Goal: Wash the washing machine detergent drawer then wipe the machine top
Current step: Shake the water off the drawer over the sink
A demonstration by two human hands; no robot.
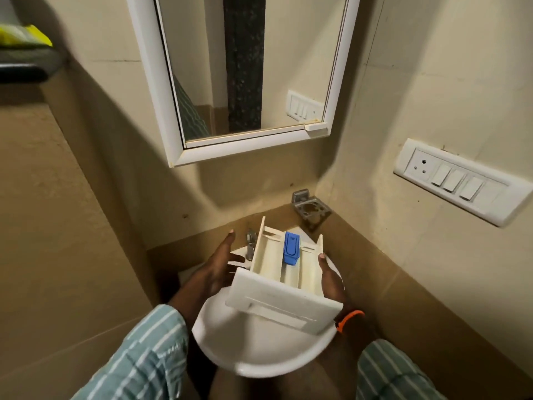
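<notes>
The white detergent drawer (277,281) hangs level over the white corner sink (245,350), its front panel toward me and a blue insert (291,248) in its middle compartment. My right hand (331,281) grips the drawer's right side, thumb on the rim. To the left of the drawer, my left hand (219,267) is open with fingers spread, pointing toward the metal tap (250,245); I cannot tell whether it touches the drawer. The washing machine is out of view.
A white-framed mirror (245,82) hangs above the sink. A metal holder (310,207) is fixed in the wall corner. A white switch and socket panel (461,181) sits on the right wall. A dark shelf with a yellow item (26,36) is upper left.
</notes>
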